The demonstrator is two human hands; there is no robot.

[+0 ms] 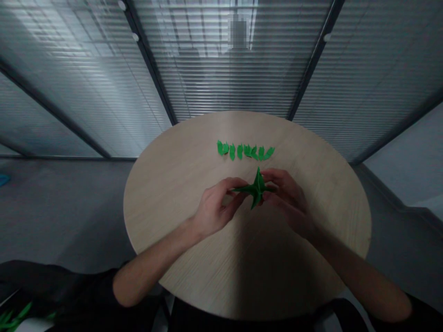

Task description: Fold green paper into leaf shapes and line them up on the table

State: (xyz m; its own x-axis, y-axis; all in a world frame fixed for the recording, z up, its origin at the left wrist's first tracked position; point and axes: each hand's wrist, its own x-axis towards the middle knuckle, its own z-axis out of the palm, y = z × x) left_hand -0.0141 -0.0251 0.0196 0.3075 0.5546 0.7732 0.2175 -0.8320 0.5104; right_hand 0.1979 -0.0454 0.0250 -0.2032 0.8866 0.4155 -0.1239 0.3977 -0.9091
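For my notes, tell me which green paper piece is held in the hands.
The folded green paper form, pinched between the left hand and right hand. It alone is off the round table; the small green pieces lie in a row.

A round wood table (173,193) has a row of small green paper shapes (245,151) on it, lying side by side, closer to the far edge.

Paper leaves (245,150) lie in a row on the table (166,193).
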